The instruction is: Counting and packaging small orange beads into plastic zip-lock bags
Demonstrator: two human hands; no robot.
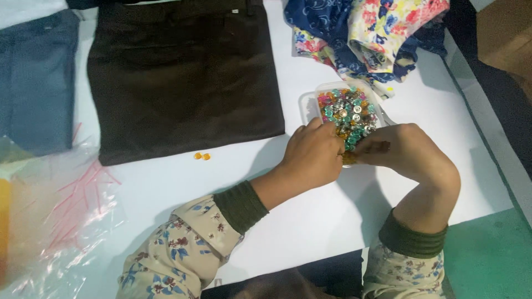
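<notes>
Both hands meet at the near edge of the clear plastic box of small orange, green and silver beads (pixel 349 113) on the white table (pixel 310 221): left hand (pixel 311 156) and right hand (pixel 407 150), fingers curled together, pinching something too small to tell; two loose orange beads (pixel 202 156) lie beside the dark brown folded cloth (pixel 183 72).

Both hands meet at the near edge of a clear box (pixel 308 105) of coloured beads (pixel 349 113), just right of centre. The left hand (pixel 313 155) and right hand (pixel 407 149) pinch something small between them, fingertips touching. At 11 o'clock lies a dark brown cloth (pixel 183 72); two orange beads (pixel 202 156) sit below it. Floral fabric (pixel 371 33) is at 1 o'clock, a plastic bag (pixel 61 221) at 8.
</notes>
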